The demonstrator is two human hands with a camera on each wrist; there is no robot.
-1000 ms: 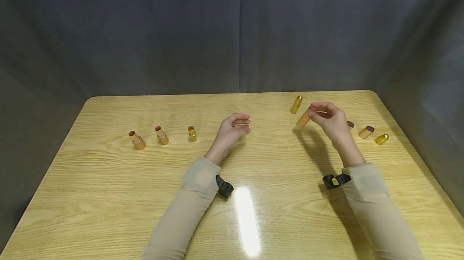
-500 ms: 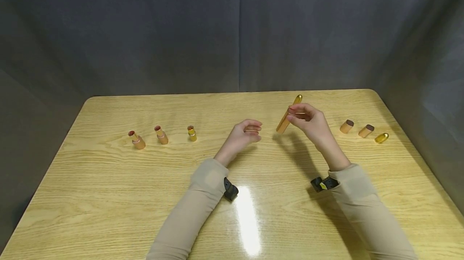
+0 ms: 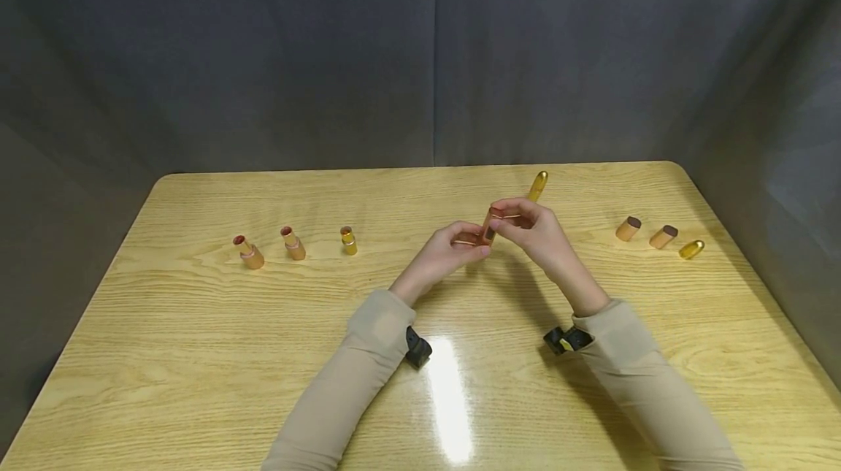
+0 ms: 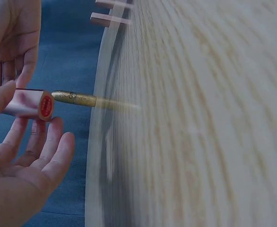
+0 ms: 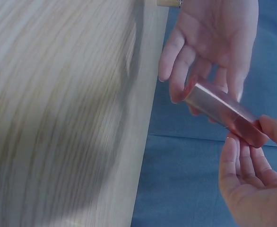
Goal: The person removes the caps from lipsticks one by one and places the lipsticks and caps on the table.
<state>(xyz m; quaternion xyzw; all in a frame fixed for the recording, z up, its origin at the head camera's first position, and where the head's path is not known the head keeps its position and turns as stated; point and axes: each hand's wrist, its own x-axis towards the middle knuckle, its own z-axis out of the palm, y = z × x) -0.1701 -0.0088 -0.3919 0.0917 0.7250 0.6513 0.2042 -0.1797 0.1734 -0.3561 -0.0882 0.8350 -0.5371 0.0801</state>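
Observation:
A shiny rose-gold lipstick tube [image 3: 489,227] [image 4: 27,103] [image 5: 223,111] is tilted between the two hands. My right hand [image 3: 542,241] [image 5: 261,175] pinches its upper end between thumb and fingers. Around the lower end, my left hand [image 3: 440,259] [image 4: 30,170] [image 5: 214,33] has its thumb and fingers spread apart; whether they touch the tube, I cannot tell. A red label marks the end that faces the left wrist view. Just behind the right hand, a closed gold tube [image 3: 538,186] [image 4: 74,98] stands on the table.
On the wooden table [image 3: 197,354], two uncapped rose-gold lipsticks [image 3: 252,255] [image 3: 295,246] and an uncapped gold one [image 3: 350,242] stand at left. Two rose-gold caps [image 3: 628,228] [image 3: 663,236] and a gold cap [image 3: 692,250] are at right. A dark curtain [image 3: 263,55] hangs behind.
The right hand has carried the rose-gold tube leftward to the left hand. The left hand has moved right, its fingers now around the tube's lower end.

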